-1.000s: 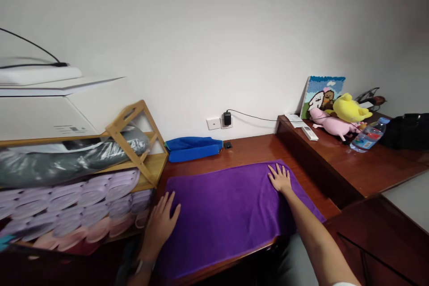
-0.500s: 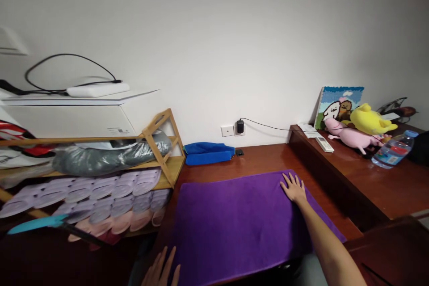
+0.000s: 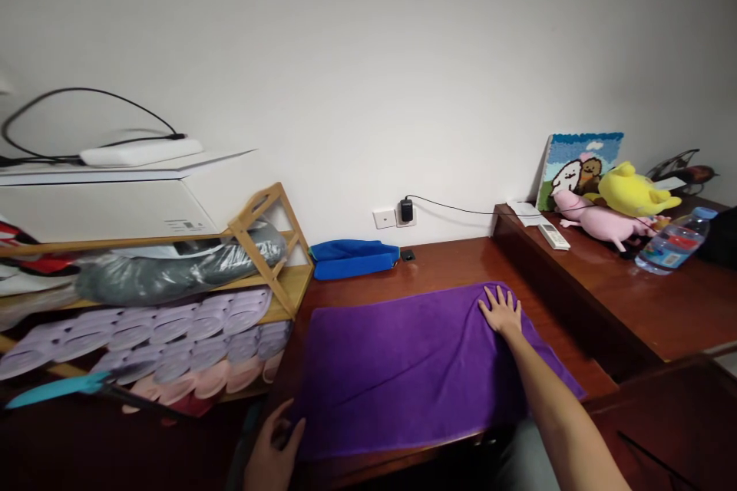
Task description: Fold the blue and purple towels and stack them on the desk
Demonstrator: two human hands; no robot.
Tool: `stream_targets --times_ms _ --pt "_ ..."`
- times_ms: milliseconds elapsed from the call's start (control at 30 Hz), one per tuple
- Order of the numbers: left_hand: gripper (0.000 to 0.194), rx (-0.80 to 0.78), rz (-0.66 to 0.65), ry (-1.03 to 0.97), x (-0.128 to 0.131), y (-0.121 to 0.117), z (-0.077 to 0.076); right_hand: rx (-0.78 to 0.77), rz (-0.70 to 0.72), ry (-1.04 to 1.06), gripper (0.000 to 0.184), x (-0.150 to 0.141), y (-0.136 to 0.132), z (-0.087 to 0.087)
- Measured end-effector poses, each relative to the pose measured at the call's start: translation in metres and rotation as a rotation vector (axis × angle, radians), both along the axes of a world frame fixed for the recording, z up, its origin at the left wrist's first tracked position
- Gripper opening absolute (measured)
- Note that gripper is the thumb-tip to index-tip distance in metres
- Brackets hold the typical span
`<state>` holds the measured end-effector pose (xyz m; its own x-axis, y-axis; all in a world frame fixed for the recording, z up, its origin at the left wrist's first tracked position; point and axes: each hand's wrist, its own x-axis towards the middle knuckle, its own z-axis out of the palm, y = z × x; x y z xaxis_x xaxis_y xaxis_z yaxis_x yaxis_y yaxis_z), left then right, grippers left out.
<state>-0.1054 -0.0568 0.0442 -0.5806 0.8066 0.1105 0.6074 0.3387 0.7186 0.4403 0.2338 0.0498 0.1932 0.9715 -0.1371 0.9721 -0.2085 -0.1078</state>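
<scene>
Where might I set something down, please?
Bare wood shows on the desk between the purple cloth and wall, right of the blue pouch and black square, and on the raised counter nearer than the remote and bottle. Plush toys and picture crowd the counter's back.

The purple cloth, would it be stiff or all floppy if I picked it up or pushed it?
Probably floppy: creases run across the purple cloth, bunching near the right hand. It seems likely light, since its edges look thin. Pushed, it would probably wrinkle or slide rather than tip, as it lies flat on the desk.
</scene>
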Motion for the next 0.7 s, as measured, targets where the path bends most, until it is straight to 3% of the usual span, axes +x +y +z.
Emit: stream_targets --times_ms 100,200,267,333,467,567,700 --pt "0.076 -0.03 -0.076 -0.058 -0.019 -0.012 -0.007 0.001 -0.002 -0.005 0.077 0.0 0.0 -0.002" --pt "0.062 -0.086 -0.11 0.066 -0.032 -0.024 -0.009 0.001 0.003 -0.002 0.078 0.001 0.001 -0.003" --pt "0.054 -0.055 -0.097 0.187 -0.032 -0.014 -0.001 -0.002 0.007 0.002 0.078 0.001 0.001 -0.004" --pt "0.05 -0.001 -0.153 0.291 -0.025 0.016 0.012 -0.005 0.006 0.006 0.079 0.001 0.001 -0.003" --pt "0.057 -0.036 -0.379 0.488 -0.004 0.111 0.031 -0.004 0.006 0.0 0.078 0.001 0.0 -0.004" --pt "0.06 -0.167 -0.421 0.593 -0.001 0.171 0.029 0.001 0.018 -0.007 0.078 0.002 0.002 -0.007" --pt "0.063 -0.205 -0.382 0.612 -0.01 0.205 0.015 0.013 0.038 -0.013 0.076 0.004 0.007 -0.009"
